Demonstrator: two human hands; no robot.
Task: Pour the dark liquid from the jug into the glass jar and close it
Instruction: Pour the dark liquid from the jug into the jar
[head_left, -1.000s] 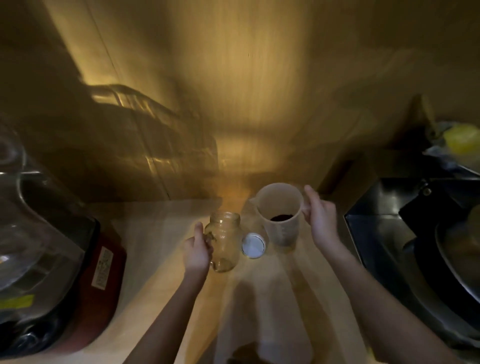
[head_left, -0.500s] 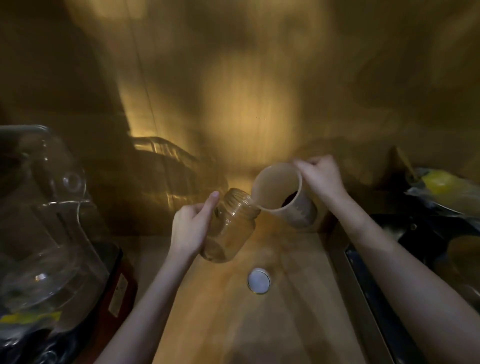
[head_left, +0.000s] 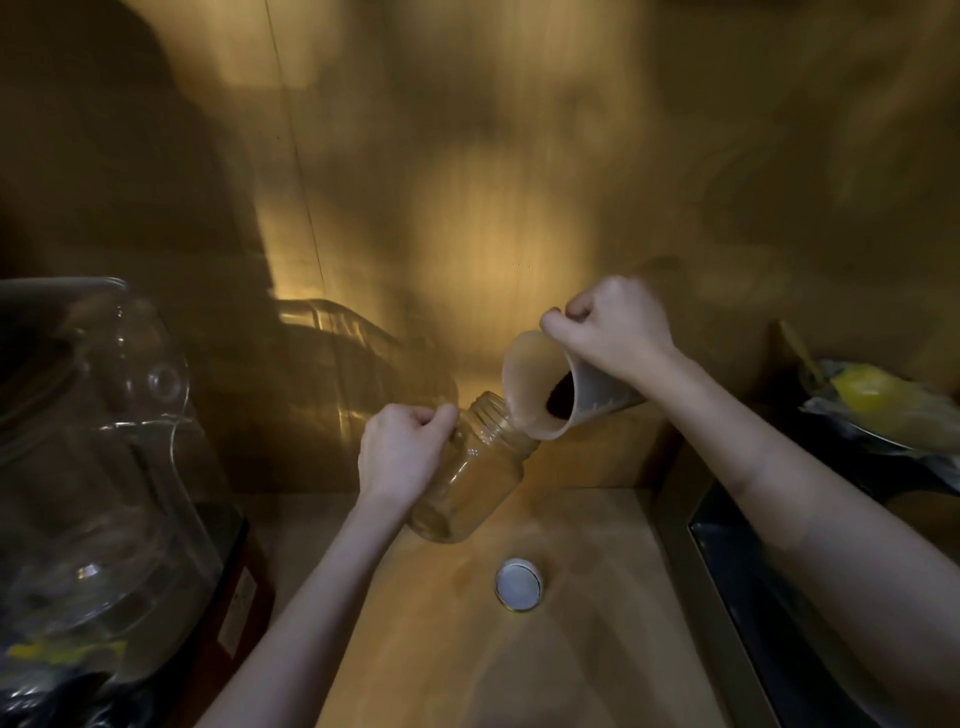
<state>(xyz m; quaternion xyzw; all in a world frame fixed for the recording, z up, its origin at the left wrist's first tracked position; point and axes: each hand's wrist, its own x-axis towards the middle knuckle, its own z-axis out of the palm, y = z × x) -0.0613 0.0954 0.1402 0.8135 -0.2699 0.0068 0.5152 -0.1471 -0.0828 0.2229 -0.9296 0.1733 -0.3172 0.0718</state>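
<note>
My left hand (head_left: 400, 449) grips the clear glass jar (head_left: 470, 480) by its side and holds it tilted above the counter, mouth up and to the right. My right hand (head_left: 615, 330) holds the pale plastic jug (head_left: 556, 387) tipped steeply to the left, its spout resting at the jar's mouth. A small pool of dark liquid (head_left: 561, 400) lies low inside the jug. I see no liquid in the jar. The jar's round lid (head_left: 518, 584) lies flat on the wooden counter (head_left: 582, 649) below both hands.
A large clear appliance bowl on a red base (head_left: 104, 467) fills the left side. A dark sink (head_left: 779, 597) borders the counter on the right, with a dish holding something yellow (head_left: 878, 400) behind it. A wooden wall stands close behind the hands.
Both hands lifted jar and jug off the counter. The jug has since tipped further left, its spout now at the jar's mouth. The lid stayed on the counter.
</note>
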